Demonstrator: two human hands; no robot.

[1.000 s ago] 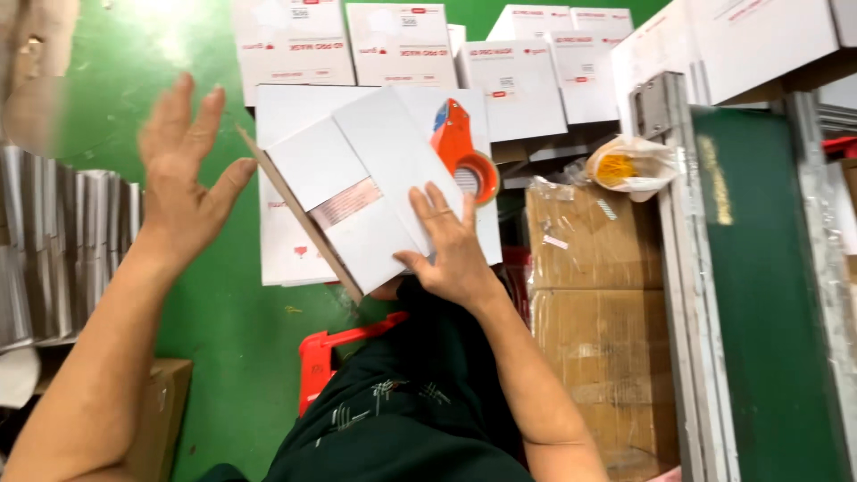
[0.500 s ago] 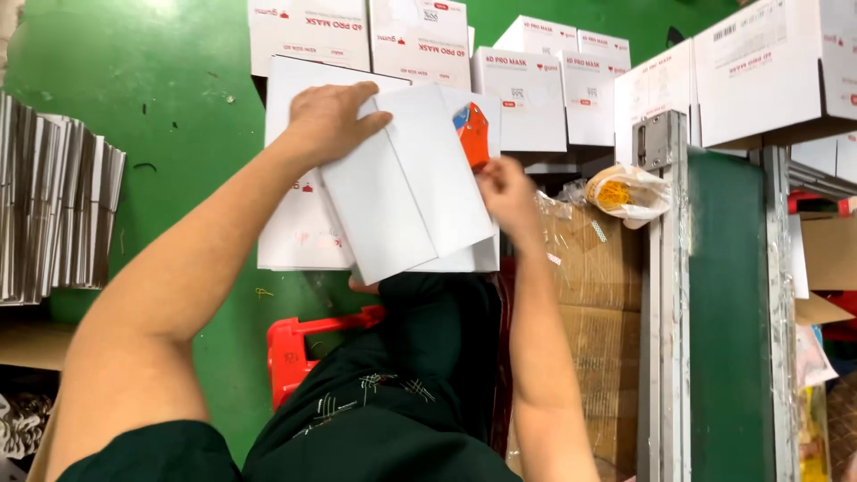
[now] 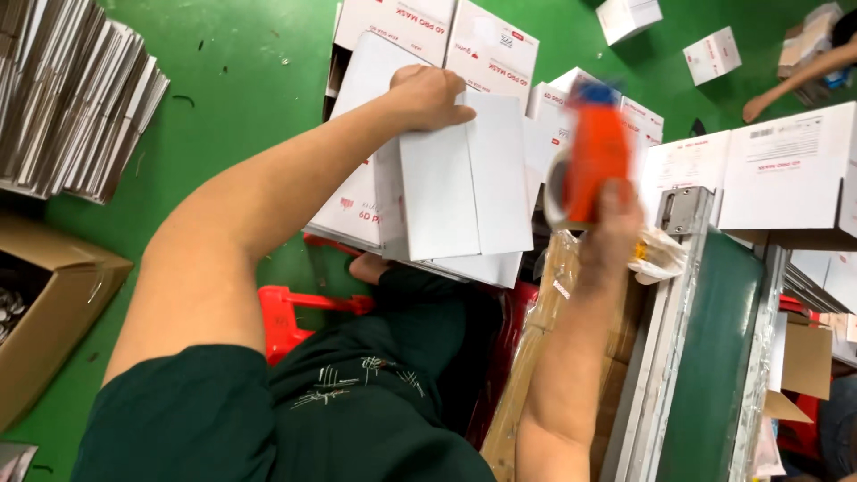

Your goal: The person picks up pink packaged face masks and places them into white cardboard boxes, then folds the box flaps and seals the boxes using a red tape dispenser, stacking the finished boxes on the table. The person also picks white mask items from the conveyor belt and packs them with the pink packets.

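Note:
My left hand (image 3: 430,96) presses down on the top edge of a white cardboard box (image 3: 455,187) with its flaps closed, resting over my lap. My right hand (image 3: 612,223) grips an orange tape dispenser (image 3: 593,153) with a roll of clear tape, raised just to the right of the box. The dispenser is blurred. Under the box lie more flat white boxes (image 3: 357,210).
Folded flat cartons (image 3: 76,94) are stacked at upper left and an open brown box (image 3: 49,303) sits at left. White boxes (image 3: 786,174) stand on a green conveyor (image 3: 705,357) at right. A red stool (image 3: 295,312) is beneath me. Another person's arm (image 3: 794,76) shows at top right.
My right hand left the box's edge and picked up the orange tape dispenser, lifting it beside the box. My left hand stayed on the top of the box. The view tilted down.

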